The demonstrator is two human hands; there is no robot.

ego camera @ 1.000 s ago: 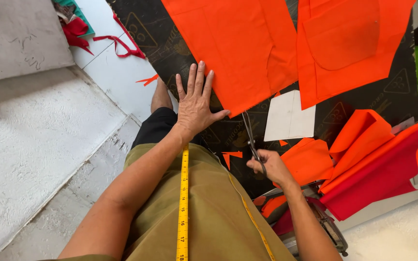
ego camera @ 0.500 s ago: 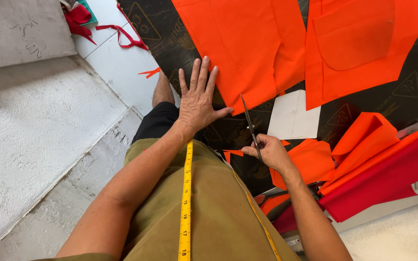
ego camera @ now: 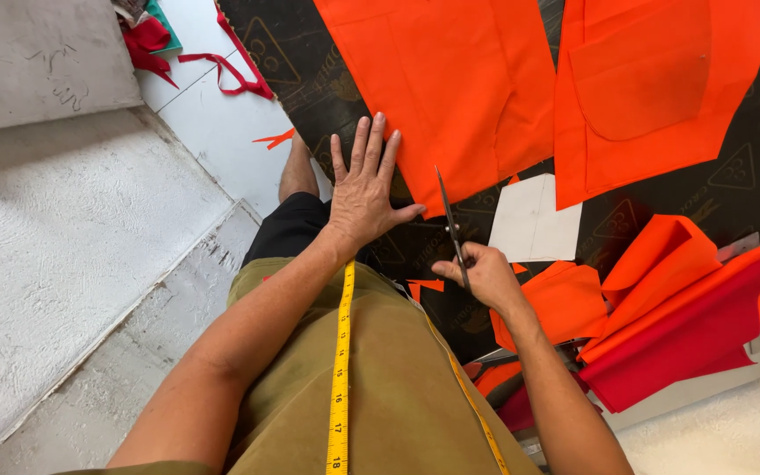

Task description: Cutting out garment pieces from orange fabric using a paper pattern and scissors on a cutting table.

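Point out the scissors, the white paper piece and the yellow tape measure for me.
scissors [ego camera: 448, 211]: head view, on the dark blades above the right hand.
white paper piece [ego camera: 534, 220]: head view, middle of the sheet.
yellow tape measure [ego camera: 341, 352]: head view, on the strip hanging down the person's front.

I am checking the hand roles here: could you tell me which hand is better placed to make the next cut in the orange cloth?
Probably the right hand: it grips the scissors, tips at the orange cloth edge. The left hand lies flat, pinning that cloth.

Left hand [ego camera: 364, 195] flat, fingers spread, palm down, arm extended. Right hand [ego camera: 483, 274] in closed grip, wrist bent.
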